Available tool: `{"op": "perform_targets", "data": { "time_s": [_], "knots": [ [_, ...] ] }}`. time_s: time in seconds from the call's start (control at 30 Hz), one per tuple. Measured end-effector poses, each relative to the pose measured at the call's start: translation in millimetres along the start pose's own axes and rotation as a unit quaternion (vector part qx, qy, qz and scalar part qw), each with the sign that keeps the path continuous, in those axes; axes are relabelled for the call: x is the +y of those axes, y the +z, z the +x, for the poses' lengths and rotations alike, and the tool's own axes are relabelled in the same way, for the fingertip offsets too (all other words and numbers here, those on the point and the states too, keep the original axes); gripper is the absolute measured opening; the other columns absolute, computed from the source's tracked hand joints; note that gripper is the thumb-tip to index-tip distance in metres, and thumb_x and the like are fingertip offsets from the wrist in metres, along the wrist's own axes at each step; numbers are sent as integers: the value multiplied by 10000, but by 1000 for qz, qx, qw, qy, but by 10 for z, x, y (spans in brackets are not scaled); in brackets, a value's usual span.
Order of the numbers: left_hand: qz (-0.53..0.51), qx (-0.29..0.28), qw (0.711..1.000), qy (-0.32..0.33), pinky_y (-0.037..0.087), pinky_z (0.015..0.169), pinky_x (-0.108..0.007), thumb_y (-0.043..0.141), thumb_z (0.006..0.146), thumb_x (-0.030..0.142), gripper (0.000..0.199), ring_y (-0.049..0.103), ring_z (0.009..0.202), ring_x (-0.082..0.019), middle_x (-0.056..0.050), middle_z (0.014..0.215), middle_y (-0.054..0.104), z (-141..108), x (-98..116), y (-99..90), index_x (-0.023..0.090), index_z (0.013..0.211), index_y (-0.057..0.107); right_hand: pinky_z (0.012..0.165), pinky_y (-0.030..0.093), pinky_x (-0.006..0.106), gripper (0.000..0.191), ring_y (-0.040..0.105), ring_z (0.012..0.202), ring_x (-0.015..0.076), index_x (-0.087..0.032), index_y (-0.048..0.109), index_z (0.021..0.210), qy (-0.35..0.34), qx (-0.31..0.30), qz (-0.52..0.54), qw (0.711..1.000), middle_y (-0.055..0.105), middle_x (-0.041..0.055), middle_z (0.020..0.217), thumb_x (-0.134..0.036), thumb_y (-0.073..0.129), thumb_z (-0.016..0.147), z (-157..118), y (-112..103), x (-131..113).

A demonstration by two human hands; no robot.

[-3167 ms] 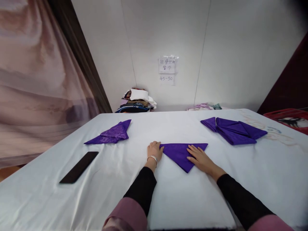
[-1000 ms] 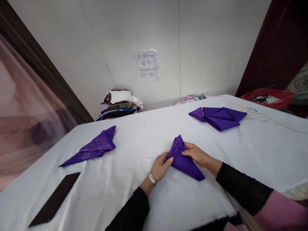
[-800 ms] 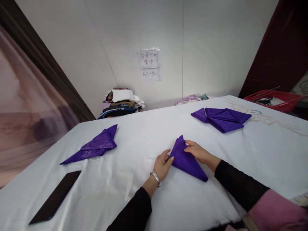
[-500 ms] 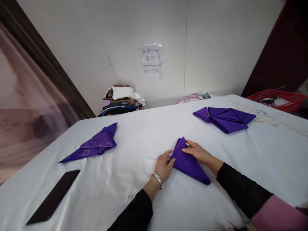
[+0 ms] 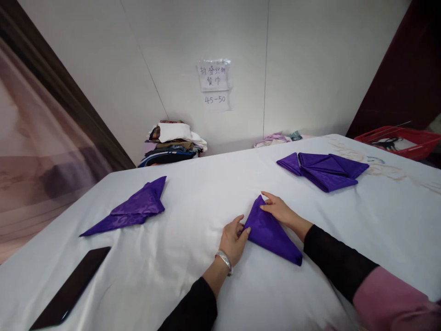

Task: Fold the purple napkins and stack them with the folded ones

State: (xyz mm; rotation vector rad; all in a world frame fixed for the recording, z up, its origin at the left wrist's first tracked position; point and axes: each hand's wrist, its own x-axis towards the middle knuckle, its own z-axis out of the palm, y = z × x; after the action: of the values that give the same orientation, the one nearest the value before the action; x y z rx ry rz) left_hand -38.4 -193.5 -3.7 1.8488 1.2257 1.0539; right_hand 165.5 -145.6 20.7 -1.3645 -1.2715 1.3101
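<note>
A purple cloth napkin (image 5: 270, 232), folded into a triangle, lies on the white-covered table in front of me. My left hand (image 5: 234, 236), with a silver bangle at the wrist, grips the napkin's left edge; its thumb rests on top of the fold. At the upper tip, my right hand (image 5: 279, 209) holds the right side, thumb on the cloth and index finger reaching just past the point. Off to the left lies a second folded purple napkin (image 5: 138, 205). More folded purple napkins (image 5: 325, 170) are laid together at the back right.
A dark, flat phone-like object (image 5: 74, 282) lies on the white tablecloth (image 5: 193, 197) at the left. Behind the table are a clothes pile (image 5: 174, 142), some pink cloth (image 5: 274, 139) and a red basket (image 5: 418, 146). Handwritten paper signs (image 5: 216, 85) hang on the wall.
The right hand's fingers have shifted slightly at the napkin's upper tip, which now looks neater, with its layers brought together into a single point. The left hand stays on the left edge.
</note>
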Motion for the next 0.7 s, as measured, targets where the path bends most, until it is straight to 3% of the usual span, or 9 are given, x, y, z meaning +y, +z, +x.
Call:
{"op": "perform_targets", "data": {
  "time_s": [0.33, 0.7],
  "knots": [
    [-13, 7, 999, -32, 463, 717, -300, 519, 810, 355, 352, 580, 672, -146, 19, 653, 621, 24, -23, -9, 205, 1126, 556, 566, 427, 229, 608, 538, 597, 104, -180, 444, 1277, -69, 38, -102, 992, 608, -11, 784, -128, 556, 681, 234, 43, 174],
    [33, 3, 999, -21, 455, 734, -317, 485, 823, 301, 315, 566, 630, -141, 22, 637, 611, 48, 4, 1, 172, 1105, 540, 639, 421, 258, 557, 523, 614, 105, -214, 485, 1250, -114, 81, -183, 973, 617, -3, 874, -160, 546, 699, 243, 49, 219]
  ]
}}
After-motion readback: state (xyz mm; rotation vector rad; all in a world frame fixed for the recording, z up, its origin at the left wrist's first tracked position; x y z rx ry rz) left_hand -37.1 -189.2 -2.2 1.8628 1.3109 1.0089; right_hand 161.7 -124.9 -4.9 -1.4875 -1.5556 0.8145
